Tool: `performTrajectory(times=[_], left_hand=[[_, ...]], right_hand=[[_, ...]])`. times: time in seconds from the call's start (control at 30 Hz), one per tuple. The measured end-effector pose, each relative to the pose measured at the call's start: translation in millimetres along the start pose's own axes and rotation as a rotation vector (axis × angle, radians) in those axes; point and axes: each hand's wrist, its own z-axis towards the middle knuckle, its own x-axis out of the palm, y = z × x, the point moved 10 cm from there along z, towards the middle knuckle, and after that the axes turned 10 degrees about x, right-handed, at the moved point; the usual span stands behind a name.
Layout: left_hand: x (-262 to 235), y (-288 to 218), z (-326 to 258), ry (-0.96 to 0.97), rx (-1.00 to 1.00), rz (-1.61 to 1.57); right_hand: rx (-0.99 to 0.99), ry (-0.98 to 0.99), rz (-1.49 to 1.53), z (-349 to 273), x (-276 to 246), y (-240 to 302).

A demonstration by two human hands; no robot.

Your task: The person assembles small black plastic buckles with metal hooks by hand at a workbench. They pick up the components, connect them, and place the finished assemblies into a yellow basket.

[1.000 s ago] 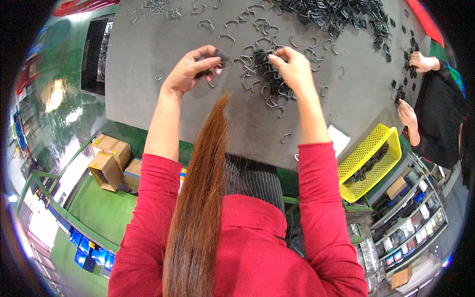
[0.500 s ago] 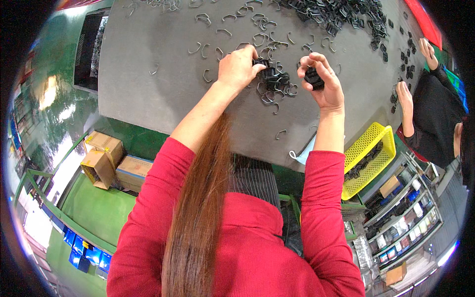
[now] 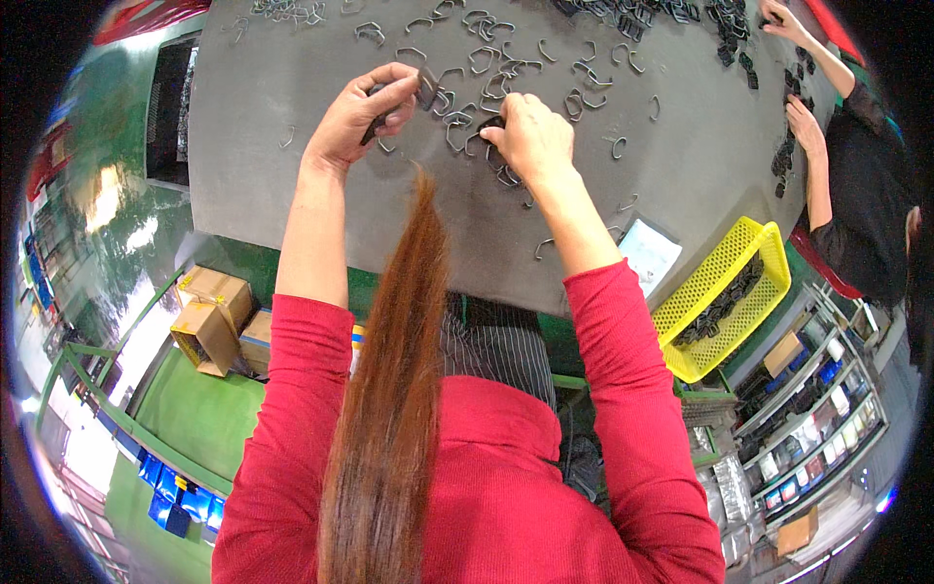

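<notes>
My left hand (image 3: 375, 112) is raised over the grey table, its fingers closed around black plastic pieces. One black piece (image 3: 428, 90) sticks out past the fingertips, and another dark part shows below the palm. To its right, my right hand (image 3: 533, 139) reaches down to the tabletop, thumb and fingers closed on a black plastic piece (image 3: 492, 126) that they partly hide. Bent metal wire clips (image 3: 457, 125) lie loosely between and around the two hands.
On the grey table (image 3: 253, 165), more black pieces (image 3: 632, 15) are heaped at the far side. A co-worker's hands (image 3: 806, 127) handle pieces at the right edge. A pale blue-white sheet-like item (image 3: 650, 255) and a yellow basket (image 3: 696, 360) of black parts are nearer. Cardboard boxes (image 3: 209, 321) stand lower left.
My left hand has moved left, away from the clips, and now holds black pieces. My right hand has come left and down to the table. The co-worker's hands have shifted.
</notes>
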Motion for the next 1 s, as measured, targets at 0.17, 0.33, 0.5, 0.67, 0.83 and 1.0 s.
performTrajectory(times=[0.17, 0.33, 0.5, 0.67, 0.83, 1.0], left_hand=[[0.6, 0.7, -8.4, -0.038, 0.102, -0.256], [22.3, 10.4, -15.8, -0.061, 0.05, -0.416], [29.6, 49.1, -6.0, -0.166, 0.018, 0.49], [69.4, 59.1, -9.8, -0.095, 0.042, 1.148], [44.4, 60.4, -1.4, -0.069, -0.05, 0.609], [58.3, 41.3, -10.8, 0.112, -0.126, 0.063]], right_hand=[[-0.049, 0.312, 0.64, 2.4, 3.1, -19.7], [0.093, 0.654, 1.544, -27.3, -30.1, -59.1], [0.1, 0.208, 0.459, -0.5, -19.5, -74.8], [0.226, 0.172, 0.175, -10.3, 2.0, -63.8], [0.342, 0.362, 0.849, -10.1, -4.4, -95.5], [0.412, 0.248, 0.787, -14.4, -19.1, -143.5]])
